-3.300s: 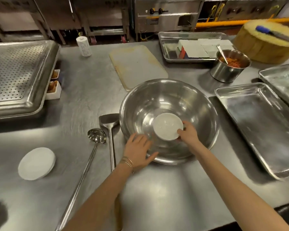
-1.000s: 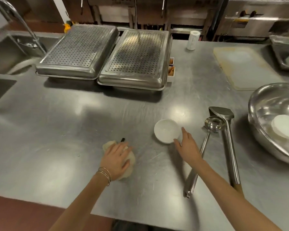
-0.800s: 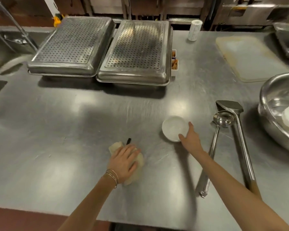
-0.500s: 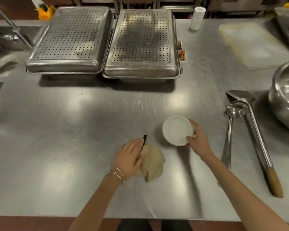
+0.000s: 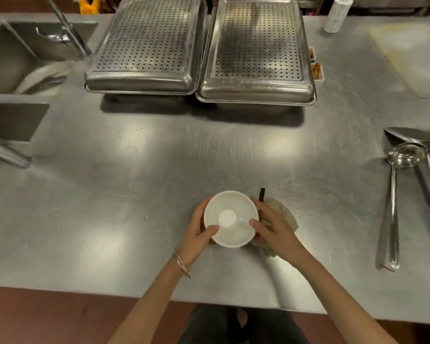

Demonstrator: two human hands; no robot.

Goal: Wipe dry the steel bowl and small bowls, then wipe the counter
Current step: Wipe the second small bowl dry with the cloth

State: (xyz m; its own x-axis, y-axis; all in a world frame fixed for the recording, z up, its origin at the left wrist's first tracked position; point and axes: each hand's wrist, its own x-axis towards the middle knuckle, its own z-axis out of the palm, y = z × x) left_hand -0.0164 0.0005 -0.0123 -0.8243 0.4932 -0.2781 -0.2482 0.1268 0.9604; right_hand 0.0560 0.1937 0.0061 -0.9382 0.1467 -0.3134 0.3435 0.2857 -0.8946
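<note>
A small white bowl (image 5: pixel 231 218) is held upright just above the steel counter (image 5: pixel 134 194), near its front edge. My left hand (image 5: pixel 196 234) grips the bowl's left side with the thumb over the rim. My right hand (image 5: pixel 273 229) grips its right side, thumb on the inner rim. A crumpled beige cloth (image 5: pixel 284 212) with a black tag lies on the counter under and behind my right hand. The big steel bowl is out of view.
Two upturned perforated steel trays (image 5: pixel 147 45) (image 5: pixel 256 50) stand at the back. A sink (image 5: pixel 15 53) is at the far left. A ladle (image 5: pixel 395 194) and a spatula (image 5: pixel 412 142) lie at the right, a cutting board (image 5: pixel 412 53) and a paper roll (image 5: pixel 334 14) beyond.
My right hand brought the small bowl over to the cloth. My left hand let go of the cloth and took the bowl's left side. The view shifted left, away from the steel bowl.
</note>
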